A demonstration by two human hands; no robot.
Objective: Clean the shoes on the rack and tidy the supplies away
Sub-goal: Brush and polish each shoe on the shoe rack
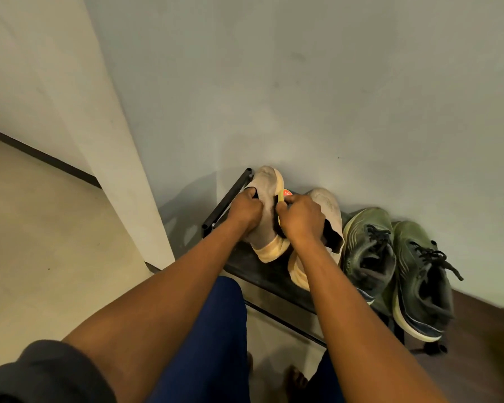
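A beige slip-on shoe (pixel 265 181) is held tilted above the left end of the black shoe rack (pixel 256 269). My left hand (pixel 245 212) grips the shoe at its opening. My right hand (pixel 301 221) grips a yellow brush (pixel 282 197) with dark bristles, pressed against the shoe's side. Most of the brush is hidden under my fingers. The second beige shoe (pixel 326 210) lies on the rack just right of my right hand. A pair of green laced sneakers (pixel 396 263) stands further right on the rack.
The rack stands against a pale grey wall (pixel 303 82). A wall corner (pixel 122 141) juts out at its left. Pale floor tiles (pixel 41 228) lie to the left, dark flooring (pixel 477 344) to the right. My blue-clad legs and bare feet (pixel 296 379) are below the rack's front.
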